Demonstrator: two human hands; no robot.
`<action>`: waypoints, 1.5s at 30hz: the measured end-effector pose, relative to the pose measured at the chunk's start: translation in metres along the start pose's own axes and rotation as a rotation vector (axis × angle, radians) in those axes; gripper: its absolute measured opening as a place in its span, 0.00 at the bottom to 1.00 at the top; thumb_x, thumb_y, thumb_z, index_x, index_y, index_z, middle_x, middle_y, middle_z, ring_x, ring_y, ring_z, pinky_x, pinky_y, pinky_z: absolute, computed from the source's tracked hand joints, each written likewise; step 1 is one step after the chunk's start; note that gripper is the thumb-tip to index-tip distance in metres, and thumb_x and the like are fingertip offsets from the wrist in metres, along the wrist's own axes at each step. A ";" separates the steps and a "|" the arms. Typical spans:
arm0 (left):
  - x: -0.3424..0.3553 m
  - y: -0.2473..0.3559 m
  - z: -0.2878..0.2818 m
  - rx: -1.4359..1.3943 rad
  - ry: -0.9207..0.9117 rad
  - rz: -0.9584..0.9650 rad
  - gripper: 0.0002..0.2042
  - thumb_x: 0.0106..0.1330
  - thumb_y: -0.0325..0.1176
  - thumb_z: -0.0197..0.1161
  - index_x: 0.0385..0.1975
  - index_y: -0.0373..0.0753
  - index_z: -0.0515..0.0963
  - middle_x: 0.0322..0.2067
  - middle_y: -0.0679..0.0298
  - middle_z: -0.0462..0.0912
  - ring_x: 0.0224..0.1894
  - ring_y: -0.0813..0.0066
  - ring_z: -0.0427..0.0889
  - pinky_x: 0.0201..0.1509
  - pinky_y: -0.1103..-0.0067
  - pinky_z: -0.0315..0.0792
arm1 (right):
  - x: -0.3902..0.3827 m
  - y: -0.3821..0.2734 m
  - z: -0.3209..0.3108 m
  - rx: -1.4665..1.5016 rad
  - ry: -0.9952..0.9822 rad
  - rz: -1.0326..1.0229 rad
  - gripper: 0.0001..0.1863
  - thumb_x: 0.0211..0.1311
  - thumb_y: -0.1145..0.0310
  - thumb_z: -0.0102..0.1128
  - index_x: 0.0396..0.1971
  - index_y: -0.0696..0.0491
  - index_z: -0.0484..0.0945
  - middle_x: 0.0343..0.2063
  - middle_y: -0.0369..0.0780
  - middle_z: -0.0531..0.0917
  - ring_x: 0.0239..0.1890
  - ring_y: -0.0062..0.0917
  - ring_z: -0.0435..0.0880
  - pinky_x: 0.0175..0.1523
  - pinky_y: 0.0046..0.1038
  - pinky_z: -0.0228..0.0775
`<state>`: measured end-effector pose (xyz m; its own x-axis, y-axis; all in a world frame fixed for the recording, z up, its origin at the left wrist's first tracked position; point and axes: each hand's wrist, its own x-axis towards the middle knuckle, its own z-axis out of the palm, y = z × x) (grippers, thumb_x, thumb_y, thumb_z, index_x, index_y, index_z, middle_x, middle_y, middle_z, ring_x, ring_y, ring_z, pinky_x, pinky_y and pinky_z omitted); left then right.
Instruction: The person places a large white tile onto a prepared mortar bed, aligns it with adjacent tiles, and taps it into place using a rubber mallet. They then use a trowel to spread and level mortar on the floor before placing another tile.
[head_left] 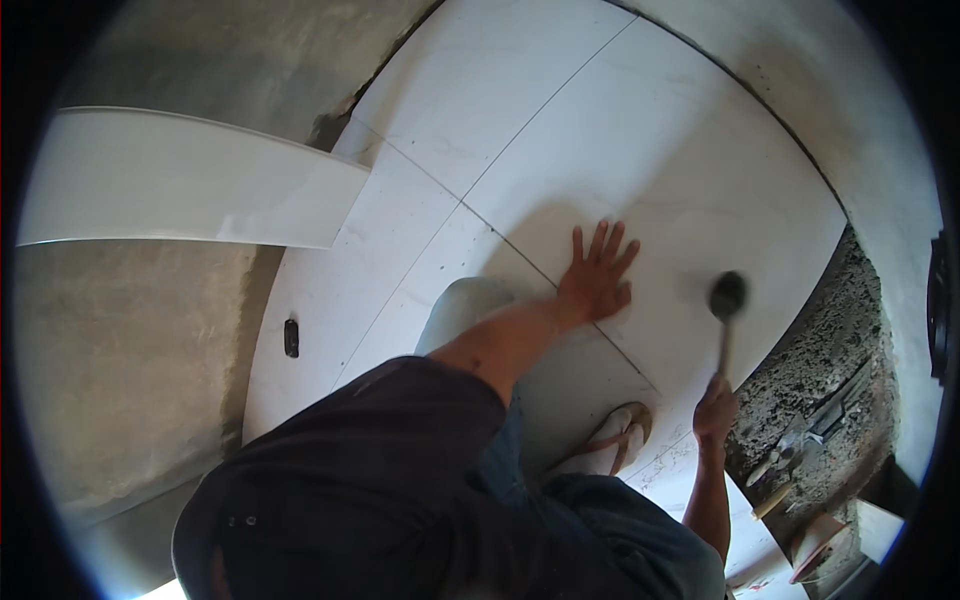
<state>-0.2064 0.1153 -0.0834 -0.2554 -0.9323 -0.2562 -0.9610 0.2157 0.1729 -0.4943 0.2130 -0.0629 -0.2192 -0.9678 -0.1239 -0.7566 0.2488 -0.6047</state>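
Black-headed mallet (pixel 728 299) blurs, its lower end hidden inside the right hand (pixel 715 408).

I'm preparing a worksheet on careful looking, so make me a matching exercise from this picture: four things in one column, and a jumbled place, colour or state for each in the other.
Column one
1. Left hand
2. Mallet
3. Right hand
4. Sandal

Column two
A. Closed around a handle
B. Worn on a foot
C. Palm down, fingers spread
D. Black-headed and blurred

Right pairs: 1-C, 2-D, 3-A, 4-B
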 end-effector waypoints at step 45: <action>-0.015 0.061 0.036 0.162 0.022 0.386 0.40 0.64 0.54 0.53 0.73 0.43 0.48 0.74 0.51 0.36 0.75 0.43 0.33 0.70 0.39 0.30 | 0.054 -0.037 -0.052 0.101 -0.169 0.536 0.31 0.70 0.40 0.42 0.36 0.58 0.74 0.29 0.54 0.83 0.33 0.53 0.84 0.44 0.49 0.74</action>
<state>-0.2651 0.1524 -0.1032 -0.5990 -0.7799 -0.1813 -0.8002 0.5915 0.0994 -0.5105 0.1538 -0.0064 -0.4480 -0.7023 -0.5532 -0.5022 0.7096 -0.4942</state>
